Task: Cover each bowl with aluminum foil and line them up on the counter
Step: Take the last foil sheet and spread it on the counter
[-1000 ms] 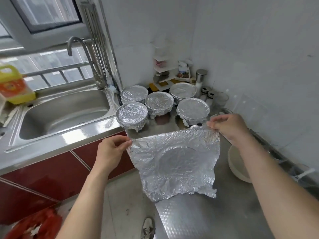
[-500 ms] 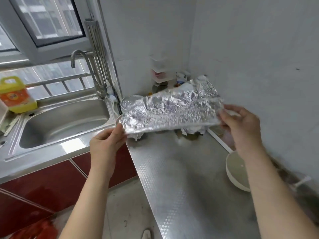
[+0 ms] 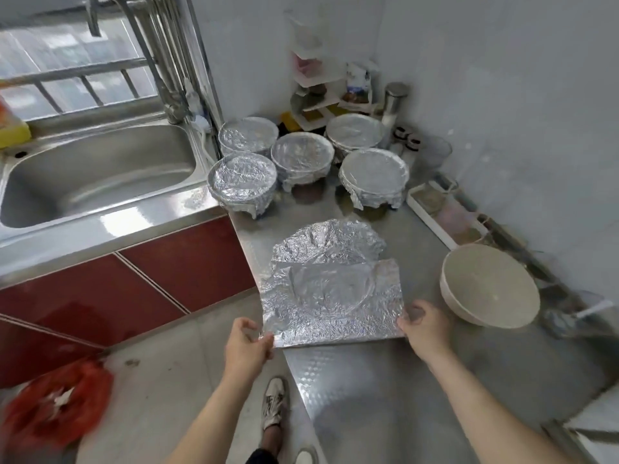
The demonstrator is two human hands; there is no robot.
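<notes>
Pinching foil (image 3: 331, 296) corners, left hand (image 3: 248, 343), right hand (image 3: 425, 329)

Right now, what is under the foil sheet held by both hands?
The foil sheet lies on the steel counter, its left corner past the edge. The uncovered bowl sits beside it, not under. The counter patch beneath is hidden.

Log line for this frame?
left hand, right hand pinch crinkled aluminum foil sheet | sheet on steel counter | round white bowl uncovered
</notes>
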